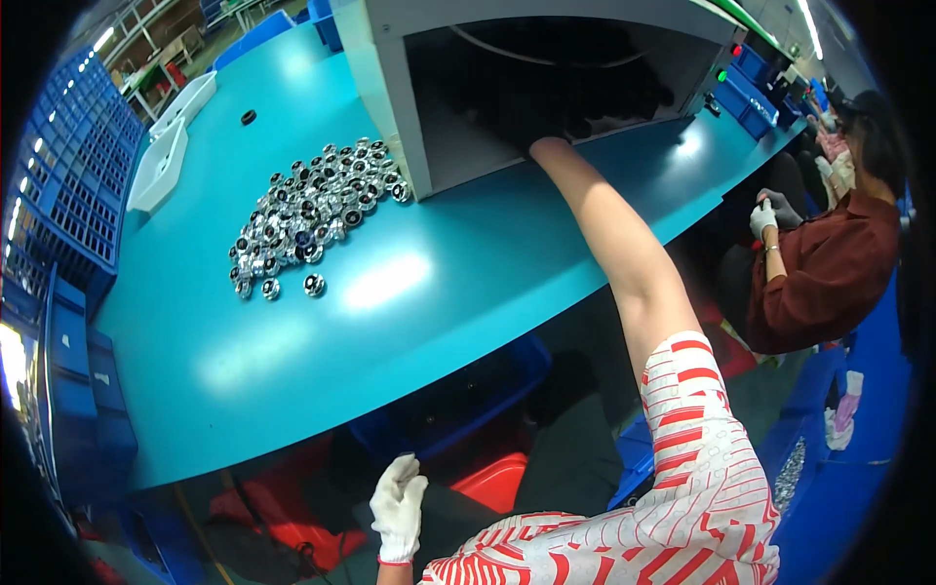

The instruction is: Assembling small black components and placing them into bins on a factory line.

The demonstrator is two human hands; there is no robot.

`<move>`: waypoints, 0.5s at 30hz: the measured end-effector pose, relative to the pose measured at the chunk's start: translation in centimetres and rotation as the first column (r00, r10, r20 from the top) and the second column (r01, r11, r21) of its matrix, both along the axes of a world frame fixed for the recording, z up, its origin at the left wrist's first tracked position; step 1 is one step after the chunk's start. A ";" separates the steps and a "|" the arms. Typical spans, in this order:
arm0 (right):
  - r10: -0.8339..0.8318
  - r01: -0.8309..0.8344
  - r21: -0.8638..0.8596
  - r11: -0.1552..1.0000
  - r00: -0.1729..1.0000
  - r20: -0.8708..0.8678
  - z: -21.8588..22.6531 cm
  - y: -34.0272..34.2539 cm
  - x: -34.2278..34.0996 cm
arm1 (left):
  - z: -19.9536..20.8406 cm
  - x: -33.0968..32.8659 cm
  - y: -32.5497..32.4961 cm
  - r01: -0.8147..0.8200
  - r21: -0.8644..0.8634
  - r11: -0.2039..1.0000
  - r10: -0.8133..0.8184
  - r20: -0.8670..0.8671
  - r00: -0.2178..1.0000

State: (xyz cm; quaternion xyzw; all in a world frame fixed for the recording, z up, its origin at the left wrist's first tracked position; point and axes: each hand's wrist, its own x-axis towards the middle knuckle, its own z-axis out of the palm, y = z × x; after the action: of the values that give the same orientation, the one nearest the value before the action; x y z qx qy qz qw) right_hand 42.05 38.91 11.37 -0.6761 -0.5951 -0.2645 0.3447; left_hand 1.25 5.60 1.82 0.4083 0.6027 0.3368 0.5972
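Note:
My right forearm [616,229] reaches across the table into the dark opening of a white box-shaped machine [402,117]. Past the wrist, my right hand is lost among dark shapes [556,83] inside, so its fingers and anything in them are hidden. In front of the table edge, low in the view, hovers my left hand [398,509] in a white glove. Its fingers are loosely bent with the thumb apart, and nothing shows in them. Left of the machine, a pile of small shiny metal parts with black centres [312,200] lies on the teal table [253,390].
A small black ring [249,117] lies farther back near white trays [161,166]. Blue crates [73,156] stand along the left edge. A blue bin [458,395] and a red stool [492,483] are under the table. At right sits a co-worker [829,263] with gloved hands.

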 end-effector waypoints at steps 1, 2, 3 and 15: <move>0.006 -0.007 -0.103 0.995 1.000 -0.009 0.4 0.7 0.0 | -0.2 0.4 0.3 0.013 -0.001 1.000 -0.013 0.010 1.000; 0.013 -0.017 -0.204 0.979 1.000 -0.018 0.5 1.3 -0.1 | -0.3 0.9 0.7 0.039 0.001 0.999 -0.039 0.007 0.999; 0.005 -0.010 -0.204 0.979 1.000 -0.027 0.4 1.7 -0.4 | -0.3 1.3 1.1 0.066 0.003 0.998 -0.066 0.004 0.998; 0.248 -0.243 -0.142 0.960 0.968 0.023 -0.6 1.5 -3.8 | -0.2 4.5 2.0 0.227 -0.034 0.973 -0.229 -0.083 0.970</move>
State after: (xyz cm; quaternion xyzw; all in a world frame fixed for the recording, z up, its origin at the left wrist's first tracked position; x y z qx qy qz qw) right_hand 38.27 40.37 10.75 -0.6137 -0.6981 -0.1917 0.3150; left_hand 5.75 7.56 1.59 0.4817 0.5810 0.2409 0.6102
